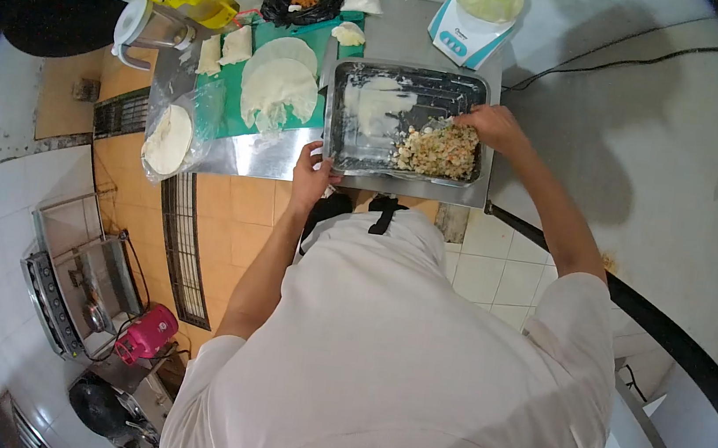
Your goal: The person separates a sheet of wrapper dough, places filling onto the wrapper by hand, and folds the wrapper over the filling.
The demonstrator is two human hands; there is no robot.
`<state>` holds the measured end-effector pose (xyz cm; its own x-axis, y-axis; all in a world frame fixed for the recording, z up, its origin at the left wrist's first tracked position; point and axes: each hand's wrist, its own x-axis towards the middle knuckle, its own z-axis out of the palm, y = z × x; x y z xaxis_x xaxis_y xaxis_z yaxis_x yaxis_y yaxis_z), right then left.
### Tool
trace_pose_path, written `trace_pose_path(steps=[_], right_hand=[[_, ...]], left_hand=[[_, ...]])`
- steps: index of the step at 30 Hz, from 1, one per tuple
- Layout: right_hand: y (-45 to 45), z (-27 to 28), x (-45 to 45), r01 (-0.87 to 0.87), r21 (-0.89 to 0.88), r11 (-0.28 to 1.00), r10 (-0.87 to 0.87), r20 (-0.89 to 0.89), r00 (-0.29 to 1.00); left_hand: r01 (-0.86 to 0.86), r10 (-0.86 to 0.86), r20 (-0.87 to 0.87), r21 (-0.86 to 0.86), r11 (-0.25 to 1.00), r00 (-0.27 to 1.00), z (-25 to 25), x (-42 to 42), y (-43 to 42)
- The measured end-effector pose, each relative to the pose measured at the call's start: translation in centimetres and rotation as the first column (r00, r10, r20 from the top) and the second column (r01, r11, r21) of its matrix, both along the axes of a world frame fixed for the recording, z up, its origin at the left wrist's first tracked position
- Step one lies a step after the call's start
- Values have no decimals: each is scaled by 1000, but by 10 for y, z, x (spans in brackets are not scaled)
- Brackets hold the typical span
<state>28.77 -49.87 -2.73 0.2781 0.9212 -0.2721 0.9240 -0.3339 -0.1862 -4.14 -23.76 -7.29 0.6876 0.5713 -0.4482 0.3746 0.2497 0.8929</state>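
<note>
A dark rectangular metal baking tray [332,124] lies on the steel table in front of me. Its right near part holds a heap of chopped, pale mixed filling [438,152], while a white floury smear [380,102] covers the left part. At the tray's near left corner, my left hand [313,173] is closed on the rim. My right hand [492,128] reaches over the right rim, its fingertips curled down at the upper edge of the filling; what is between them is hidden. Left of the tray, thin round dough sheets [282,82] lie on a green mat [228,112].
A white and blue kitchen scale [469,35] with a bowl stands behind the tray. Dough rolls [238,45], a black plastic bag [300,7], a lidded jug [147,25] and a bagged dough round [168,140] are at left. A pink gas cylinder [148,333] stands on the floor.
</note>
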Motion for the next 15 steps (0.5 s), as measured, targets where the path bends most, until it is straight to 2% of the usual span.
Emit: trace_pose_path(steps=[4, 7, 10, 13, 15], right_hand=[[-6, 5, -1, -52, 62, 997, 47, 78, 996], [-10, 29, -12, 3, 0, 1000, -3, 14, 1000], [-30, 14, -23, 48, 216, 975, -40, -40, 998], [-45, 25, -59, 213, 94, 972, -210, -48, 977], [-58, 19, -91, 299, 87, 950, -293, -68, 954]], left_hand=[[37, -37, -10, 78, 996, 999, 0, 1, -3], [35, -34, -21, 94, 995, 999, 4, 5, -5], [37, -35, -21, 78, 996, 999, 7, 7, -5], [43, -42, -18, 64, 997, 999, 6, 6, -4], [35, -34, -21, 70, 997, 999, 4, 4, -3]])
